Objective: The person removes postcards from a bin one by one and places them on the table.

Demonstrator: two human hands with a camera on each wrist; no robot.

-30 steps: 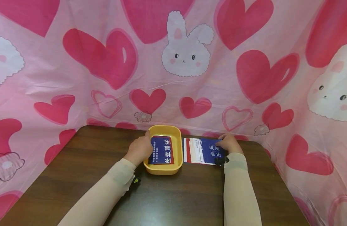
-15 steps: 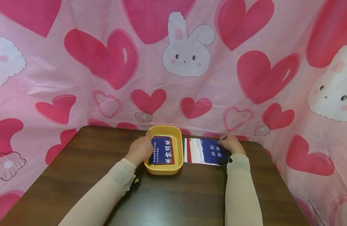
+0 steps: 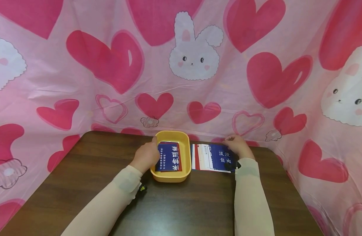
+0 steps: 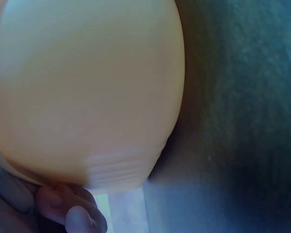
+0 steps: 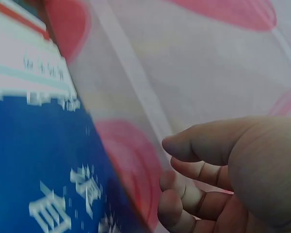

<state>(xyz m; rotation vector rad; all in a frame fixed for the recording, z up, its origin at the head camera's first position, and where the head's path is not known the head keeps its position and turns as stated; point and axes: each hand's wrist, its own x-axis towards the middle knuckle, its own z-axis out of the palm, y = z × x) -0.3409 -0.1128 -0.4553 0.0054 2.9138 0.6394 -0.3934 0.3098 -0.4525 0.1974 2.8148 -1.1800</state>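
Note:
A yellow plastic tub [image 3: 185, 157] stands on the table with a blue card [image 3: 167, 157] lying in it, a red edge showing beneath. My left hand [image 3: 146, 155] grips the tub's left side; in the left wrist view its fingers [image 4: 70, 206] curl at the rim. To the tub's right lies an overlapping row of cards, with a blue card [image 3: 216, 160] bearing white characters at its right end. My right hand [image 3: 239, 146] hovers at that card's far right corner. In the right wrist view its fingers [image 5: 196, 141] are loosely bent, apart from the card, with nothing between them.
The dark wooden table [image 3: 181, 209] ends at the back against a pink curtain [image 3: 157, 75] with hearts and rabbits. White and red cards [image 3: 200, 157] lie partly under the blue one. A black wrist strap [image 3: 234, 165] is on the right wrist.
My right hand has come off the blue card and moved slightly away toward the curtain. My left hand and the tub have stayed in place.

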